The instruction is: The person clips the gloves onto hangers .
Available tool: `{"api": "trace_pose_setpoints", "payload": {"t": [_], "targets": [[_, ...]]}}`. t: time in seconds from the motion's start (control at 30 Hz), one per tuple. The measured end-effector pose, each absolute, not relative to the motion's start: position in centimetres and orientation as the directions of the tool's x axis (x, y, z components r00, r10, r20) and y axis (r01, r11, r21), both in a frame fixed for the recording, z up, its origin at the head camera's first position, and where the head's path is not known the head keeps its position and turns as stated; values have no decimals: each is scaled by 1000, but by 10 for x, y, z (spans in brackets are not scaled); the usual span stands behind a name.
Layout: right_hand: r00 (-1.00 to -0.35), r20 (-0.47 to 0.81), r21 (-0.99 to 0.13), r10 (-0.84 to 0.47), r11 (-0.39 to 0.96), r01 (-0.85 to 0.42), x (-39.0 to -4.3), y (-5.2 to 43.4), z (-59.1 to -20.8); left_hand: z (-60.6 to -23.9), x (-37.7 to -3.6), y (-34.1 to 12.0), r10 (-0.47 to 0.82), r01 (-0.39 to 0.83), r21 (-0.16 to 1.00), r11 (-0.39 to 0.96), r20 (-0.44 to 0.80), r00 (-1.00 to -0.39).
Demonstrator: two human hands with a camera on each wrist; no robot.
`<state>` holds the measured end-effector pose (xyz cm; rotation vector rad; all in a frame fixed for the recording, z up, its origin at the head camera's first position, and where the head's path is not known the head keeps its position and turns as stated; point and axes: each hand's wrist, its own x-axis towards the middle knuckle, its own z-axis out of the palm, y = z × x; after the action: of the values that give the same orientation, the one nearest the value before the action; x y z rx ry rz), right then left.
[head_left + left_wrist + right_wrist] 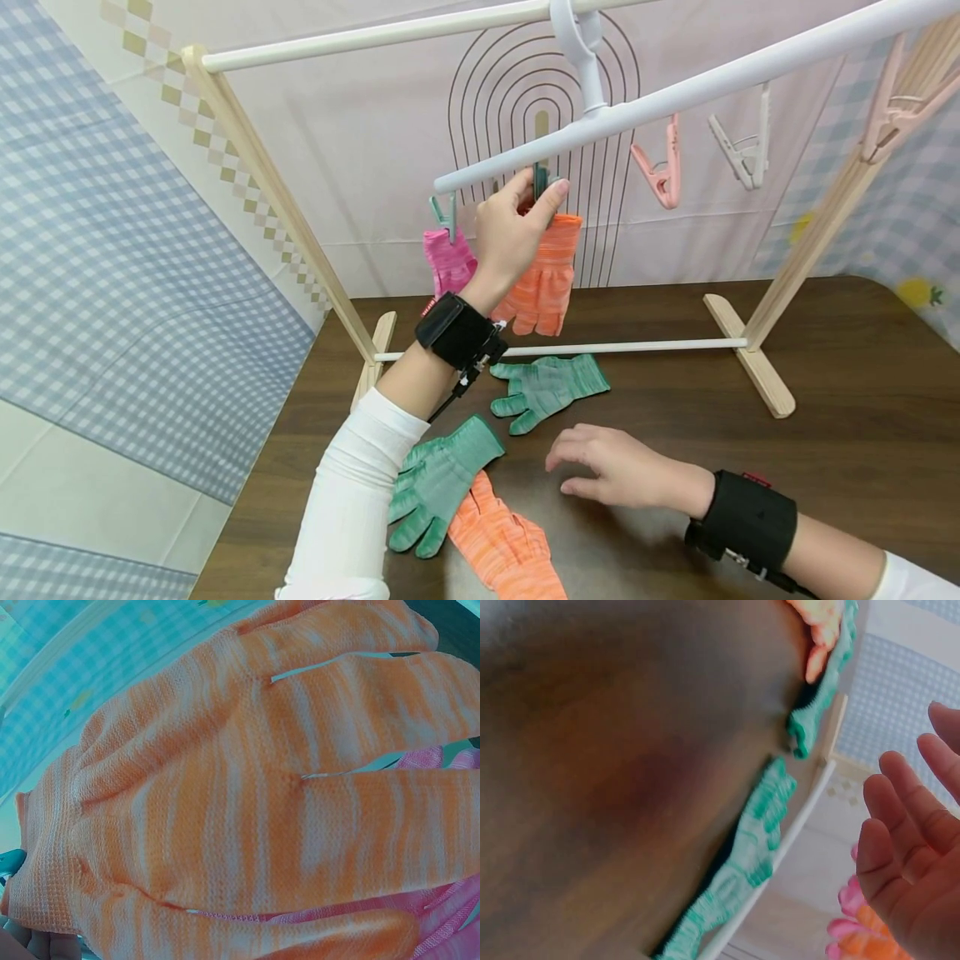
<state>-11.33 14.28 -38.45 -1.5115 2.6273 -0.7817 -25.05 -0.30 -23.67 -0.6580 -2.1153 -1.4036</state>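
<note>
Head view: pink glove [450, 257] hung; dark clip [540, 180] above orange glove [543, 283] pinched by left grip [508, 229]; right grip [615, 467] loose, empty; three gloves [446, 483] unhung on tabletop [675, 396].

Behind the dark wooden tabletop [862, 400], a pale pink backdrop [337, 167] with arches [603, 250] stands between blue-checked panels [150, 225].

A wooden-legged rack [281, 204] stands on a dark brown table [660, 318], its white top rail [390, 33] above and a thinner white crossbar [630, 347] low between its feet. On the far side hangs a pale pink backdrop [330, 158] printed with nested arches [487, 92]. Blue-and-white checked fabric [112, 208] fills the left; at far right, another checked cloth [825, 150] carries a yellow pineapple [913, 292].
</note>
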Motion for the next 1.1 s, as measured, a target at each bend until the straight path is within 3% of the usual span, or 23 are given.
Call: {"api": "trace_pose_setpoints", "payload": {"t": [0.3,0.8,1.1], "targets": [[-450,260,-400,-854,328,-856,-106,140,-392,-236,-249,-3,109,649,679,344,658,-746],[-400,274,-430,-875,261,-864,-97,135,-401,-231,-242,-2,109,636,696,334,641,-759],[-297,267,-434,-917,161,-886,-90,132,-405,-236,-249,-3,120,643,689,335,645,-754]]}}
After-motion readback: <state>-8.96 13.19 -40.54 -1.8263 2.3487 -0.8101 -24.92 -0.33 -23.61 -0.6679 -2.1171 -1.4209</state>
